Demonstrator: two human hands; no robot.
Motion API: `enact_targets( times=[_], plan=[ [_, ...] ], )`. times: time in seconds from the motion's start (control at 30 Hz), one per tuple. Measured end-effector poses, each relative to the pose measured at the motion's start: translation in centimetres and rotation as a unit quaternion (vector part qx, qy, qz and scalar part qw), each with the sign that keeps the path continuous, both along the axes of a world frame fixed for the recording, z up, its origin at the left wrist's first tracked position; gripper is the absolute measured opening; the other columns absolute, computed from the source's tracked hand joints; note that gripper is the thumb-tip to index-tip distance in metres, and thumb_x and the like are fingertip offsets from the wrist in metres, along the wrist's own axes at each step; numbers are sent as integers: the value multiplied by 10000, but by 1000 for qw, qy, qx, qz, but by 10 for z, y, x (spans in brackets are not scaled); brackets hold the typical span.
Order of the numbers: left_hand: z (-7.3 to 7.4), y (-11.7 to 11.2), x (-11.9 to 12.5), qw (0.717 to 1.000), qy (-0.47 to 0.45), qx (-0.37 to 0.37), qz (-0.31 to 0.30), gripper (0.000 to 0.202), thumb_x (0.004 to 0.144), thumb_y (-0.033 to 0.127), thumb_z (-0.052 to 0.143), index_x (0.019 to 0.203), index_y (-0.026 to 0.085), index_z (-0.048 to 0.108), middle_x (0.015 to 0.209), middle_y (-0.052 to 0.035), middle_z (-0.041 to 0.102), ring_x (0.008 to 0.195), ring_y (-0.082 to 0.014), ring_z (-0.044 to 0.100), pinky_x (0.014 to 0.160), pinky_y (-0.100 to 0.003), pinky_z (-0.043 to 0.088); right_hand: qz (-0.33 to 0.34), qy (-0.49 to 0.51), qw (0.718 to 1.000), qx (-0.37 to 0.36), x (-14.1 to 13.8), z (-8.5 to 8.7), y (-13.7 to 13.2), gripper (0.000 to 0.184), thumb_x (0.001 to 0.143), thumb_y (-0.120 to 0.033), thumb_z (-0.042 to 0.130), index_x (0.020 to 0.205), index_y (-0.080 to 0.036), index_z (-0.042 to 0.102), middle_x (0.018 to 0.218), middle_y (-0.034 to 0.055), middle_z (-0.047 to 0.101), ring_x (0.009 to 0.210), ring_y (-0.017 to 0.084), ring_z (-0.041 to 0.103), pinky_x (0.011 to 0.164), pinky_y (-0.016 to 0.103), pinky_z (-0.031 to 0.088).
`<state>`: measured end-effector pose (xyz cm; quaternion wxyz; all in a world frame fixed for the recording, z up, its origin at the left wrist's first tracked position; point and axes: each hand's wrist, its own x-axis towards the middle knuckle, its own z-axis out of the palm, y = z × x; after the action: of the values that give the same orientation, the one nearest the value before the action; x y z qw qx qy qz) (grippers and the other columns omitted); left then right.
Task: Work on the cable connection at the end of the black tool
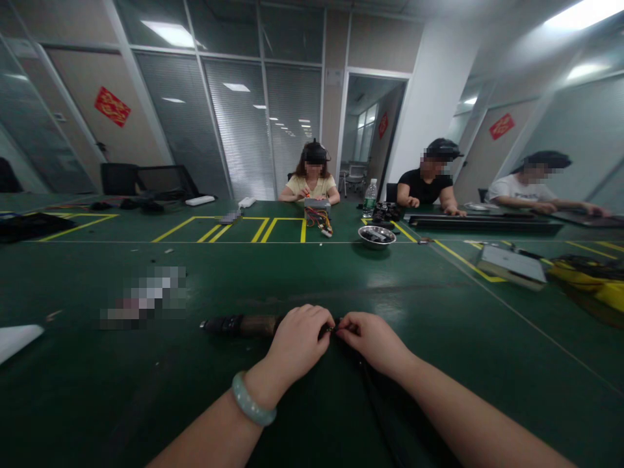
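Head view: left hand curls closed over one dark sleeved cable, lying near-centre on the counter. Right hand pinches its end. Far: one metal bowl, one bottle.

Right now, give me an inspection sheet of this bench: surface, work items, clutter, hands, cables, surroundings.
Surface: green table with yellow lines, small bits scattered.
Job's things: dark rod lying flat, right end under the hands.
Clutter: bowl, bottle, white sheet, grey panel, yellow bundle.
Hands: left hand curled over the rod; right hand pinching at its end.
Cables: dark cable runs from the hands toward the near edge.
Surroundings: three people seated across, glass partitions, doorway.
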<state>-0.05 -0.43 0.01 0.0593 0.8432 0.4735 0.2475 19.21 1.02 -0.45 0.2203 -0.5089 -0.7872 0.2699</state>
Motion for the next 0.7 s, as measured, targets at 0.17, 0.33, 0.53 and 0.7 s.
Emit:
enact_targets(
  times=[0.17,0.33,0.53,0.7],
  plan=[
    [-1,-1,0,1000,5,5,10,169,787,147,601,926,242,581,932,11,619,917,-197,552,827,-345,410,1,3,1000,-3,0,0,0,122,853,-298,581,870,-237,685,773,-19,698,674,128,603,585,214,360],
    [1,-2,1,1000,0,2,20,193,776,161,619,950,228,571,944,-2,616,913,-201,557,836,-354,418,-3,2,1000,-5,0,2,-1,115,850,-302,589,856,-235,682,757,-23,692,663,125,600,577,214,359],
    [3,-2,1,1000,14,-4,18,135,800,151,585,917,217,575,942,-6,620,905,-199,561,828,-359,427,-6,-5,1000,-8,-1,4,-2,122,850,-300,590,866,-229,688,774,-13,696,677,131,605,584,220,366],
    [4,-2,1,1000,11,-6,11,179,795,124,583,942,224,580,961,-6,622,927,-200,562,837,-361,423,-6,-9,1000,-13,-1,7,-3,141,861,-305,578,878,-223,693,800,-1,704,699,138,615,593,226,372]
  ],
)
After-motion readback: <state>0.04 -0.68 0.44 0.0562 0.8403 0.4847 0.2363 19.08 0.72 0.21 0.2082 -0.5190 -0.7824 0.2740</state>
